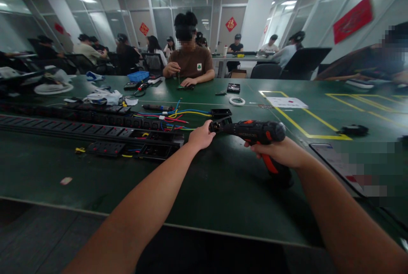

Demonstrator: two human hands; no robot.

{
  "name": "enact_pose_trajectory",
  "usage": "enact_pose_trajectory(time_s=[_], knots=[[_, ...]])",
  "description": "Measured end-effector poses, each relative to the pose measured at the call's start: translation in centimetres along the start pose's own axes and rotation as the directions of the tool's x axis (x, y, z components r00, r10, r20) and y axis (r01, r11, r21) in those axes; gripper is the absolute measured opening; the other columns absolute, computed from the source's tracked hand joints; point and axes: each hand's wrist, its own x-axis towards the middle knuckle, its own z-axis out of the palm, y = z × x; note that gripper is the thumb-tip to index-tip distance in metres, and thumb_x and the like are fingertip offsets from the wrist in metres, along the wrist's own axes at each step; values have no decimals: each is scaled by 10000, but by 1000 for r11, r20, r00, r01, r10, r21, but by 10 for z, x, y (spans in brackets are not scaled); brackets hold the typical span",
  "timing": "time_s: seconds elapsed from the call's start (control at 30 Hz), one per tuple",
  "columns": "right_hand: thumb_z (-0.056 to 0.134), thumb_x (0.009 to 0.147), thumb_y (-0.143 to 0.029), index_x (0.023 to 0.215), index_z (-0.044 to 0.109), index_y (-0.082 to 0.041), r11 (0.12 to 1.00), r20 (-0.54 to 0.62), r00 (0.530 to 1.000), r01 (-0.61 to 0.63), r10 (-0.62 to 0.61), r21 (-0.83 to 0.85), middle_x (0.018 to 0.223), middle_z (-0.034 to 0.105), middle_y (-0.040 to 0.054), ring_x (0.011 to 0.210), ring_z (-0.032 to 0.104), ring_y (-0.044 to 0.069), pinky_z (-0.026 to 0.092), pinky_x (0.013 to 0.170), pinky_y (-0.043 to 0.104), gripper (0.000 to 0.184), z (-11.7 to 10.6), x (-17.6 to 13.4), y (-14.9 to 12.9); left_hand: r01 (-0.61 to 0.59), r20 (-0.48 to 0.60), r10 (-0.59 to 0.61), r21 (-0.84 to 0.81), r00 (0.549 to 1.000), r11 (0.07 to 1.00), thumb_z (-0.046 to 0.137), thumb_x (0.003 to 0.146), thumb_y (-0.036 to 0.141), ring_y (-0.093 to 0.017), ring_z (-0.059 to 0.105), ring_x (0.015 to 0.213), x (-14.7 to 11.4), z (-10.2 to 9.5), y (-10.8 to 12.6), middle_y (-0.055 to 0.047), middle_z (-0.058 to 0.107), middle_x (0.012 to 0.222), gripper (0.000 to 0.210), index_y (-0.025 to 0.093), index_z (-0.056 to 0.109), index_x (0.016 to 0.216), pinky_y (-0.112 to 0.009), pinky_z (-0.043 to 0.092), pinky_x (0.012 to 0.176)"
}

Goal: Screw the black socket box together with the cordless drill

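Observation:
My left hand [201,135] is closed around a small black plastic housing [225,122], raised on its side above the green table. In my right hand [278,151] is a black and orange cordless screwdriver [255,131], its nose pointing left into the housing. Whether the bit touches a screw there is too small to tell. Behind the housing lies another black frame [221,112]. Left of my hands, long black power strips [95,128] run across the table, with red, blue and yellow wires [178,113] coming from their ends.
A phone-like device [334,165] lies right of my forearm. A white tape roll [237,101], a paper sheet [287,102] and a blue basket [138,76] are farther back. Opposite sits a co-worker [190,59] handling small parts. Yellow tape [306,129] marks the table [204,197].

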Motion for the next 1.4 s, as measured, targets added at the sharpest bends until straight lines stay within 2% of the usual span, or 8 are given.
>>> enact_pose_trajectory(time_s=[0.13, 0.6, 0.73, 0.9, 1.07, 1.2, 1.4], knots=[[810, 685, -400, 960, 767, -209, 1000, -11, 1000, -3, 3, 26, 883, 767, 56, 668, 656, 205, 549, 635, 342, 337, -3, 1, 1, -9, -10, 9, -3, 1000, 1000, 566, 987, 400, -320, 719, 1125, 1, 2, -2, -95, 753, 1246, 547, 318, 434, 1512, -425, 530, 928], [819, 675, -413, 967, 790, -195, 998, -46, 999, -14, 16, 59, 809, 762, 43, 638, 665, 201, 536, 590, 319, 366, -8, 0, 2, 13, 6, -13, 1, 1000, 1000, 577, 988, 397, -309, 713, 1147, 0, 0, 2, -88, 746, 1279, 561, 326, 425, 1522, -421, 526, 953], [833, 671, -414, 971, 782, -201, 995, -53, 999, 18, -13, 101, 935, 787, 64, 636, 661, 190, 560, 615, 335, 371, -7, -1, 1, 17, 5, -17, 0, 1000, 1000, 576, 986, 398, -313, 712, 1151, 0, -1, 2, -96, 744, 1282, 567, 320, 421, 1526, -425, 525, 951], [816, 676, -399, 987, 781, -190, 998, -64, 998, -14, 18, 54, 854, 773, 53, 635, 648, 189, 534, 582, 308, 377, -7, -2, -1, 11, -2, -11, -3, 1000, 1000, 576, 981, 400, -318, 716, 1142, 2, 1, 0, -93, 754, 1255, 564, 319, 429, 1519, -426, 529, 942], [820, 681, -389, 988, 767, -200, 996, -63, 998, 11, -5, 90, 971, 785, 65, 650, 659, 187, 561, 622, 330, 364, -7, 0, 3, 7, -12, -7, -2, 1000, 1000, 579, 977, 402, -324, 718, 1137, 3, 3, -2, -91, 755, 1251, 561, 325, 434, 1513, -442, 531, 943], [825, 681, -392, 980, 771, -193, 996, -58, 998, -5, 11, 94, 918, 781, 61, 636, 653, 184, 563, 612, 329, 364, -7, 0, 4, 6, -7, -6, -3, 1000, 1000, 582, 976, 403, -325, 716, 1142, 3, 3, -1, -91, 754, 1255, 567, 324, 431, 1517, -443, 534, 943], [824, 682, -396, 984, 774, -207, 998, -61, 998, 10, -6, 58, 957, 793, 63, 649, 670, 191, 574, 629, 339, 360, -7, 1, 3, 6, -14, -6, -5, 1000, 1000, 587, 975, 396, -323, 719, 1133, 3, 2, 0, -89, 760, 1233, 555, 321, 444, 1505, -438, 535, 940]])
